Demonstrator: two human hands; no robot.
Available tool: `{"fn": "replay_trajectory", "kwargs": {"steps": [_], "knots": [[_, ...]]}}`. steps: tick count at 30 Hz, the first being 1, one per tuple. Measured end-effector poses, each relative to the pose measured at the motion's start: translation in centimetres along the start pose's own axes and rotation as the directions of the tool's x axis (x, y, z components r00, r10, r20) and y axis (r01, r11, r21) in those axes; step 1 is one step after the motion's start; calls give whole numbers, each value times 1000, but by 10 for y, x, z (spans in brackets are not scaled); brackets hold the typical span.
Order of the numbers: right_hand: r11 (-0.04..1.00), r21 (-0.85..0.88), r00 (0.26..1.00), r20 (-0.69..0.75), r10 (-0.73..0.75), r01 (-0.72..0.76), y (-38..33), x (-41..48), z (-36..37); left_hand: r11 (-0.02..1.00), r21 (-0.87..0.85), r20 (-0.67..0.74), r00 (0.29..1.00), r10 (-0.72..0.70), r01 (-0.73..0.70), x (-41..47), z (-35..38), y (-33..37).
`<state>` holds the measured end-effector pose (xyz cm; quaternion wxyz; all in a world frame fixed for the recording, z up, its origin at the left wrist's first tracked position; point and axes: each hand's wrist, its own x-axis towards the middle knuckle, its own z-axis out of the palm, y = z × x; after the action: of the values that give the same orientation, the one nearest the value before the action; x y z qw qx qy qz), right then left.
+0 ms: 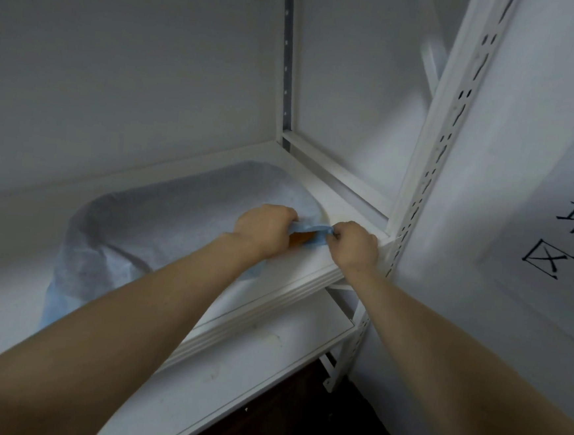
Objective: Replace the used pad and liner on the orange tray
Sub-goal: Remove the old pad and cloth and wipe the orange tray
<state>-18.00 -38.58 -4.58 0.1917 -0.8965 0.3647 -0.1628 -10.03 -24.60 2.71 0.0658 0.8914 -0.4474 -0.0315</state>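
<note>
Head view: the left hand [264, 231] and right hand [355, 245], both closed tight, pinch the blue liner [176, 215] edge between them, seemingly stretching it over the corner. Under that pinch peeks the orange tray [300, 238]; beyond, the liner covers it on the white shelf [273, 285].

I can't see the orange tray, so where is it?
It sits on the white shelf, almost hidden under the blue liner. Only an orange corner shows between the left hand and right hand, near the shelf's right post.
</note>
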Motion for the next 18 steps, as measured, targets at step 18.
{"fn": "replay_trajectory", "kwargs": {"steps": [18], "knots": [[898,-388,903,-278,-328,207,10,26,-43,975,-214,341,940,22,55,7,-5,12]]}}
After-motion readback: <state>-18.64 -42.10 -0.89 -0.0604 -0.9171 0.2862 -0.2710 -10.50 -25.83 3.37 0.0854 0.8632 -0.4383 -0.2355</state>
